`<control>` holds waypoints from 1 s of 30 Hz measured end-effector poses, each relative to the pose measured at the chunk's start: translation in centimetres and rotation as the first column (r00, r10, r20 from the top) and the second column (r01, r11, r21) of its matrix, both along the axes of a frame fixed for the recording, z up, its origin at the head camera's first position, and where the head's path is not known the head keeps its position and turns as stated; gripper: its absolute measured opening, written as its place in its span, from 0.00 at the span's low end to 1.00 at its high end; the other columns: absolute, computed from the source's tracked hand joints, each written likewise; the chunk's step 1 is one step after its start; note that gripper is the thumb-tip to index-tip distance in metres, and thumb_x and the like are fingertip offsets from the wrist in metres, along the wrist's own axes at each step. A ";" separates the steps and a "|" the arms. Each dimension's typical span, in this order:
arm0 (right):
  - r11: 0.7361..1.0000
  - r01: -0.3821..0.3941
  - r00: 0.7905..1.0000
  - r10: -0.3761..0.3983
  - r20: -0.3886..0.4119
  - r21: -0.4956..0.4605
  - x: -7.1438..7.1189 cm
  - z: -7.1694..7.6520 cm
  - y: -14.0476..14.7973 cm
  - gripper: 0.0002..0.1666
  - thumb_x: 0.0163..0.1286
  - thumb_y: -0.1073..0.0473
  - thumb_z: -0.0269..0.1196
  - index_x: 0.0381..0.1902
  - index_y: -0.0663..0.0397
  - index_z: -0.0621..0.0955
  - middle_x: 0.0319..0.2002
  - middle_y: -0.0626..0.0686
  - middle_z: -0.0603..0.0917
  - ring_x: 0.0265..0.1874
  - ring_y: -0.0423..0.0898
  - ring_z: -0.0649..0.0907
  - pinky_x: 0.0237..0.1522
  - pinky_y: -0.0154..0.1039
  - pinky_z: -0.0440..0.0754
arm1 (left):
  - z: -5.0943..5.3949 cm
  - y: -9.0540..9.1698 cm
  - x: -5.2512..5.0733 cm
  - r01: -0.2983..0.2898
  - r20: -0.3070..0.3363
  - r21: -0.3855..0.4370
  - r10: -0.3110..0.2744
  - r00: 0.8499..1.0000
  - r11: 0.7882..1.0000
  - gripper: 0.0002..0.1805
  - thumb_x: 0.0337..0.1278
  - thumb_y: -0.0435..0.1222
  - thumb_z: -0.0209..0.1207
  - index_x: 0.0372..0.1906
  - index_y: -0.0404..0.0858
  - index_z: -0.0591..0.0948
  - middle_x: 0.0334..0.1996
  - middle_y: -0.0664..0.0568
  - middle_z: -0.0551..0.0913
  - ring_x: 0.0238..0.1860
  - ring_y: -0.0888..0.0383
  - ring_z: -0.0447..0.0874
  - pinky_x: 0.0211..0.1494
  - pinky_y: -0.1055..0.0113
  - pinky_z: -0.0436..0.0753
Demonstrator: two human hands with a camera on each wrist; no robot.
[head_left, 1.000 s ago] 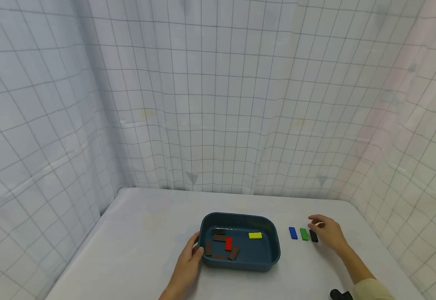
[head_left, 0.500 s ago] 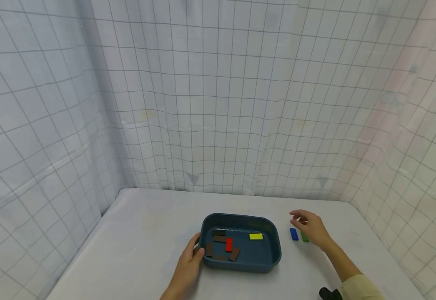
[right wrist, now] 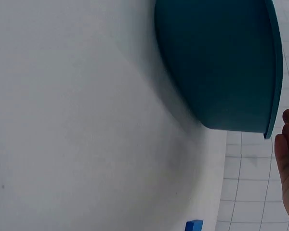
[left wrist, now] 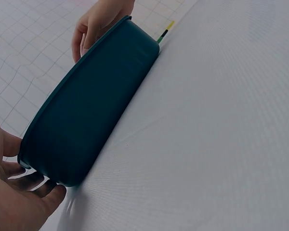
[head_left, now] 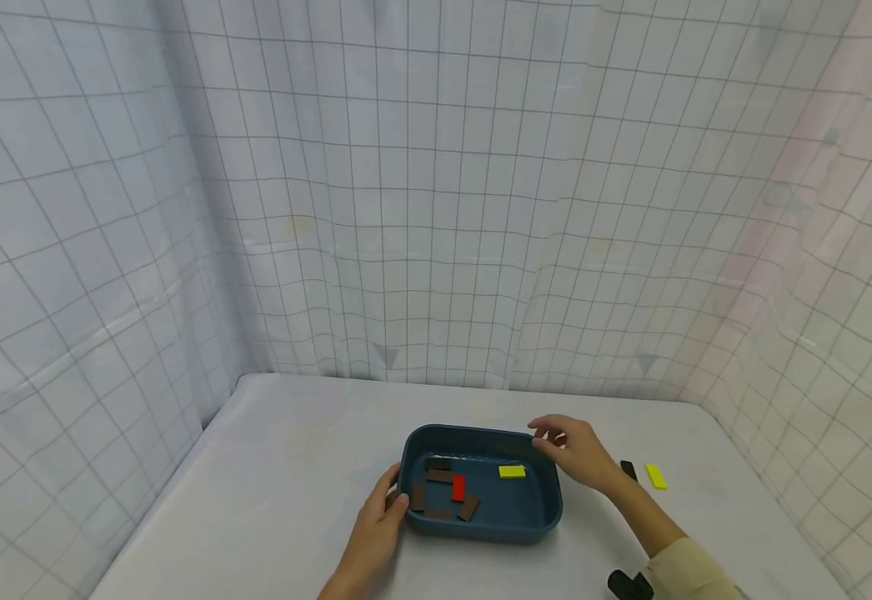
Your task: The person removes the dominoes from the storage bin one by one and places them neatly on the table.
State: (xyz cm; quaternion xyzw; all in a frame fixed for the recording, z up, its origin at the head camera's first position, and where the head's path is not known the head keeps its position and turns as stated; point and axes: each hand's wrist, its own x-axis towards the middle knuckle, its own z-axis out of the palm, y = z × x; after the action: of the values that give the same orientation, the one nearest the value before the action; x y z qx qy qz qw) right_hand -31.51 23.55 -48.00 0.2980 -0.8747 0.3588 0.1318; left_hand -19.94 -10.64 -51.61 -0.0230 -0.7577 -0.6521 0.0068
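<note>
By the left hand (head_left: 372,529), the tray (head_left: 473,529) is gripped at its left end, presumably so that it is kept from sliding on the desk (head_left: 256,500). Inside, brown pieces (head_left: 469,507) and a red block (head_left: 458,488) are gathered leftward; a yellow block (head_left: 512,472) is set apart at right. Beyond the tray's right side, a black block (head_left: 628,470) and a second yellow block (head_left: 656,477) are spaced apart, perhaps for easy picking. Farthest, the right hand (head_left: 573,452) is held, fingers bent, at the tray's far right corner, probably raised to clear the rim; whether anything is pinched cannot be told.
</note>
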 end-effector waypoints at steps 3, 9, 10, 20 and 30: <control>0.997 -0.071 0.997 0.071 0.012 0.020 -0.1 -0.2 -1.2 0.14 0.72 0.65 0.69 0.54 0.60 0.85 0.41 0.47 0.87 0.37 0.40 0.83 0.40 0.37 0.87 | 0.1 0.0 0.0 -0.007 0.002 -0.012 0.007 1.000 1.000 0.29 0.80 0.31 0.49 0.79 0.32 0.60 0.77 0.33 0.59 0.74 0.32 0.62 0.73 0.36 0.62; 0.983 -0.166 0.985 0.161 0.063 0.082 -0.3 -0.6 -3.2 0.14 0.72 0.66 0.68 0.54 0.60 0.85 0.42 0.49 0.88 0.38 0.39 0.85 0.40 0.37 0.86 | 0.0 -0.1 0.0 -0.007 -0.013 -0.033 0.006 1.000 0.999 0.29 0.80 0.31 0.50 0.79 0.31 0.60 0.77 0.32 0.60 0.73 0.32 0.63 0.73 0.36 0.62; 0.980 -0.172 0.983 0.166 0.072 0.095 -0.4 -0.7 -3.5 0.14 0.72 0.66 0.68 0.54 0.60 0.85 0.42 0.49 0.88 0.38 0.39 0.85 0.40 0.37 0.86 | -0.1 -0.1 0.0 -0.004 -0.016 -0.034 0.004 1.000 0.999 0.29 0.80 0.30 0.50 0.79 0.31 0.60 0.77 0.32 0.60 0.73 0.32 0.64 0.73 0.36 0.63; 0.958 -0.132 0.990 0.117 0.073 0.253 -0.5 -1.1 -5.3 0.13 0.70 0.65 0.69 0.52 0.55 0.86 0.42 0.46 0.88 0.39 0.38 0.84 0.44 0.42 0.86 | 0.3 -0.2 0.1 -0.001 -0.029 -0.032 0.000 1.000 0.999 0.29 0.81 0.30 0.49 0.79 0.30 0.59 0.77 0.32 0.60 0.73 0.32 0.63 0.73 0.37 0.63; 0.877 -0.043 0.999 0.046 0.004 0.478 0.2 -1.8 -5.8 0.12 0.69 0.63 0.70 0.50 0.54 0.89 0.44 0.48 0.90 0.44 0.46 0.87 0.46 0.47 0.87 | 0.1 0.0 0.2 -0.005 -0.024 -0.042 0.004 1.000 0.999 0.29 0.80 0.30 0.49 0.79 0.31 0.60 0.77 0.32 0.60 0.73 0.32 0.63 0.73 0.37 0.63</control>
State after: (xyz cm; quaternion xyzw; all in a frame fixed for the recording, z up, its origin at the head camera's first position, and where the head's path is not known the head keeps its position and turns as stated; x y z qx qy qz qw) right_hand -31.30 17.72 -49.79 0.3426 -0.9286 0.1338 0.0492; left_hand -19.76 -10.66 -51.47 -0.0293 -0.7711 -0.6358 0.0166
